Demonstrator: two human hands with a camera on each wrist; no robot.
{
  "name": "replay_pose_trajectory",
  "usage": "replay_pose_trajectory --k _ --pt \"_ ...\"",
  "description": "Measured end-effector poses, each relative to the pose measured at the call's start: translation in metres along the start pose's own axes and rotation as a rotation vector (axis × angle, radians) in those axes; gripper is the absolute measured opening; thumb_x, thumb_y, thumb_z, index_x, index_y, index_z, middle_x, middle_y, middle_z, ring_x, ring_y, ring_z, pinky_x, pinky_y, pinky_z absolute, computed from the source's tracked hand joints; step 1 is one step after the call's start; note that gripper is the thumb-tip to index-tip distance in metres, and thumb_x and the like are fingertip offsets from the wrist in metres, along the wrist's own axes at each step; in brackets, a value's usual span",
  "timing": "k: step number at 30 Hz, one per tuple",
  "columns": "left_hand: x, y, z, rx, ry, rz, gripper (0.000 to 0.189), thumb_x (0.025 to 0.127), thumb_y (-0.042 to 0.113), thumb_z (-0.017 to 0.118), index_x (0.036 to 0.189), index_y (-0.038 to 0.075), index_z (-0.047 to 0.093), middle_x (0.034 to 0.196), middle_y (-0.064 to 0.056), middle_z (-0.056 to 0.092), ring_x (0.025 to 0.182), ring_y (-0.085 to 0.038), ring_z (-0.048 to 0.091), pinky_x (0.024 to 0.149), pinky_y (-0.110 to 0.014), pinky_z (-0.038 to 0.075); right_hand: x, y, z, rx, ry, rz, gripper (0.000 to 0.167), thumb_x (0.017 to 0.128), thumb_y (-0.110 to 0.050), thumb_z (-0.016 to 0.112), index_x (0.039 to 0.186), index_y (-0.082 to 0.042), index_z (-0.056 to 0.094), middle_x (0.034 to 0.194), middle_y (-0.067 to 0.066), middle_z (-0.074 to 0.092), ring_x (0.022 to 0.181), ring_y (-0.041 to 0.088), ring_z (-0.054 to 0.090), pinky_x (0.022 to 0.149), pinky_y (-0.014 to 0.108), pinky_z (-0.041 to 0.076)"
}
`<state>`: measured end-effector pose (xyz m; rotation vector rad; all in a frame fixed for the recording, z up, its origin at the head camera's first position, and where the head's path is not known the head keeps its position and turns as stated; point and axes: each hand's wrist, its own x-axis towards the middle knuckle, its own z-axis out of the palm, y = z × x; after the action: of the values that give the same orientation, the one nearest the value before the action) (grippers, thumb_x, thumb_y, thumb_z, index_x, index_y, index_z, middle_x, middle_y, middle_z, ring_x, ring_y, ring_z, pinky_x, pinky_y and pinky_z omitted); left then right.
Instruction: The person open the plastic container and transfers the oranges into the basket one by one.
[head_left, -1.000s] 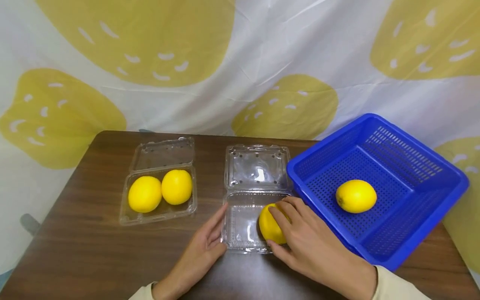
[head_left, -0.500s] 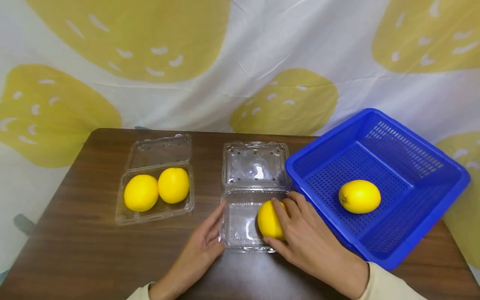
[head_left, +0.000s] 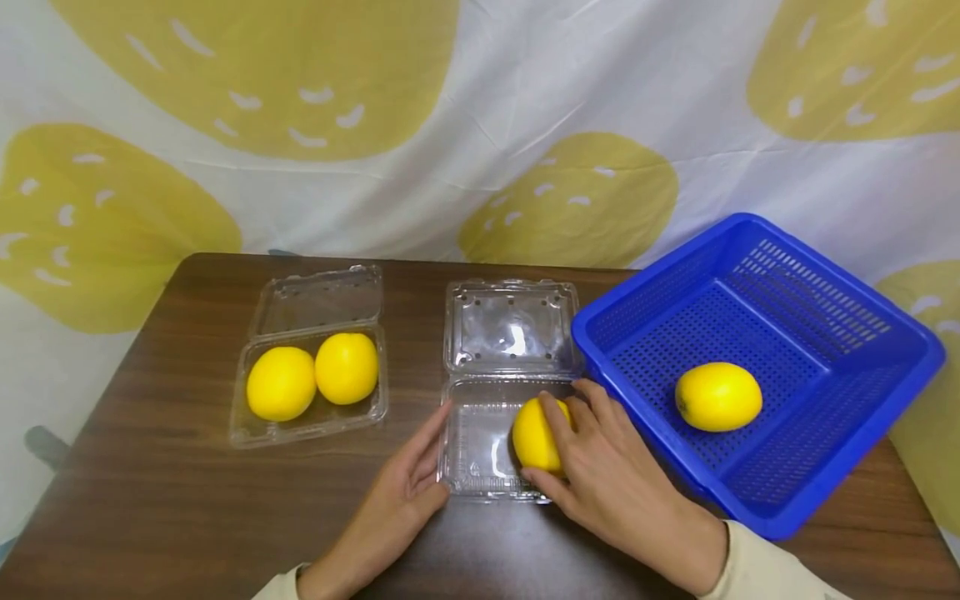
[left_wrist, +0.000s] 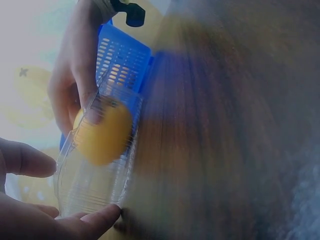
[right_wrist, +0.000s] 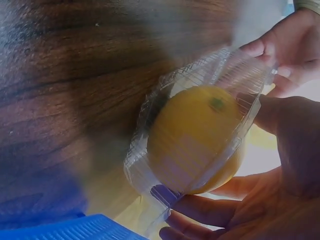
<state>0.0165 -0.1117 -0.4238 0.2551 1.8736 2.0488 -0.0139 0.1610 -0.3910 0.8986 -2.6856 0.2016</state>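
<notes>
My right hand [head_left: 611, 471] holds a round yellow citrus fruit [head_left: 534, 437], fingers and thumb around it, in the right side of a clear plastic clamshell box [head_left: 480, 442]. In the right wrist view the fruit [right_wrist: 192, 135] shows a green stem spot through the clear wall. My left hand [head_left: 390, 500] touches the box's left side, its fingers fairly straight. In the left wrist view, the left hand's fingertips [left_wrist: 107, 215] rest at the box's near end. The box's lid [head_left: 512, 329] lies folded back, away from me.
Left of the hands, a second clamshell box [head_left: 315, 433] stands with its lid back and two yellow fruits [head_left: 281, 383] inside. On the right, a blue perforated basket [head_left: 645, 325] holds one oval yellow fruit [head_left: 718, 397]. A patterned cloth [head_left: 337, 208] hangs behind the brown table [head_left: 187, 500].
The right hand and the fruit it holds have shifted slightly left within the box. The left hand keeps its place at the box's side. The view has tilted slightly.
</notes>
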Motion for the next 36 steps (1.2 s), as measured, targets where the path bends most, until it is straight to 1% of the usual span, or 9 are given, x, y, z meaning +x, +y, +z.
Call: replay_pose_trajectory --k 7,17,23,27,36 --pt "-0.0020 0.0012 -0.0008 -0.022 -0.004 0.026 0.089 0.094 -0.011 0.054 0.175 0.005 0.021 0.181 -0.022 0.016 0.160 -0.041 0.035 0.123 -0.036 0.040 0.0043 -0.0011 0.0037 0.018 -0.020 0.014 0.087 0.081 -0.054 0.093 0.142 0.003 0.066 0.113 0.023 0.071 0.126 0.046 0.057 0.107 0.061 0.053" --pt "-0.0005 -0.0002 -0.0012 0.013 -0.002 0.030 0.086 0.098 -0.010 0.055 0.175 0.005 0.022 0.180 -0.022 0.020 0.158 -0.043 0.038 0.123 -0.038 0.042 0.0049 -0.0010 0.0026 0.036 -0.044 0.043 0.087 0.081 -0.054 0.093 0.143 0.001 0.066 0.116 0.021 0.070 0.125 0.043 0.057 0.108 0.060 0.052" --pt "-0.0001 0.0003 -0.0010 0.028 -0.011 0.034 0.086 0.098 -0.009 0.056 0.175 0.005 0.022 0.180 -0.023 0.018 0.158 -0.045 0.038 0.123 -0.038 0.042 0.0029 0.0002 0.0035 0.068 -0.035 0.057 0.084 0.080 -0.053 0.092 0.140 0.000 0.065 0.117 0.020 0.071 0.125 0.040 0.057 0.109 0.059 0.052" --pt "-0.0003 0.0013 -0.0003 0.008 -0.021 0.035 0.086 0.098 -0.008 0.056 0.175 0.005 0.021 0.181 -0.022 0.017 0.158 -0.045 0.037 0.123 -0.038 0.042 0.0016 0.0008 0.0040 0.071 -0.022 0.056 0.083 0.080 -0.053 0.092 0.139 -0.001 0.065 0.116 0.020 0.071 0.124 0.040 0.057 0.109 0.059 0.051" --pt "-0.0023 -0.0006 0.0002 -0.003 0.014 0.053 0.087 0.093 -0.014 0.053 0.174 0.001 0.025 0.180 -0.024 0.018 0.157 -0.045 0.039 0.123 -0.038 0.042 0.0031 0.0009 0.0060 0.073 -0.011 0.045 0.083 0.079 -0.055 0.091 0.137 -0.001 0.067 0.116 0.019 0.071 0.124 0.040 0.057 0.110 0.058 0.051"
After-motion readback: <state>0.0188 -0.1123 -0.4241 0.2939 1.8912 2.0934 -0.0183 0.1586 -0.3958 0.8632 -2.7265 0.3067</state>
